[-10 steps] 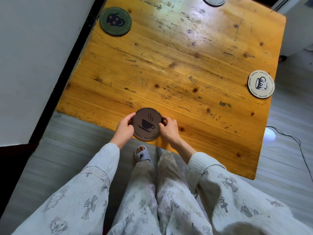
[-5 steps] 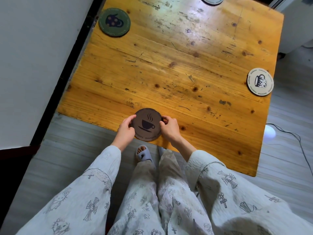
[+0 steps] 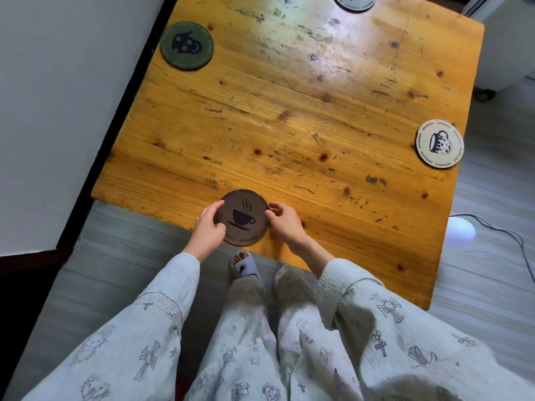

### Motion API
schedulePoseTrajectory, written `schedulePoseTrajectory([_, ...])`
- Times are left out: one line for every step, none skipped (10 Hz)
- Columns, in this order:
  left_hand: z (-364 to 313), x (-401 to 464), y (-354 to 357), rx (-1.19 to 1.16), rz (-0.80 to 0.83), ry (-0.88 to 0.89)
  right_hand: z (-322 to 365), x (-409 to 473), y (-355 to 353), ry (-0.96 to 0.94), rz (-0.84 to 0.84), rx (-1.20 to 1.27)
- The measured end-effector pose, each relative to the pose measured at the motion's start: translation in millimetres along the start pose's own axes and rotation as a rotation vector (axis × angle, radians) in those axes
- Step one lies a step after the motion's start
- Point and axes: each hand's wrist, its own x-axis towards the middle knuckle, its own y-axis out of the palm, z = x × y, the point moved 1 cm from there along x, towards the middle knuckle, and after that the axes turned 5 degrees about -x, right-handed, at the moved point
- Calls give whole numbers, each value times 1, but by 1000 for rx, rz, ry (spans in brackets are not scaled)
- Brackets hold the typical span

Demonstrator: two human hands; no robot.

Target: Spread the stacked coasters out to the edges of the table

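Note:
A brown coaster with a steaming-cup print lies flat at the near edge of the wooden table. My left hand grips its left rim, thumb on top. My right hand holds its right rim with curled fingers. Three more coasters lie apart near other edges. A green coaster is at the far left. A cream coaster with a mug print sits by the right edge. A grey coaster at the far edge is cut off by the frame.
A white wall runs close along the table's left side. My legs and a slippered foot stand at the near edge. A glowing white lamp with a cable lies on the floor to the right.
Both hands stay on the brown coaster's rim at the near edge. The coaster has barely moved; only the view has shifted slightly.

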Motion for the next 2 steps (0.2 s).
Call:
schedulePoseTrajectory([-9,0,8,123,-62,10,-1,1,-21,-6,41,-48])
schedulePoseTrajectory([-25,6,25,302,-142,82,-6,8,-51,-19,-4,-88])
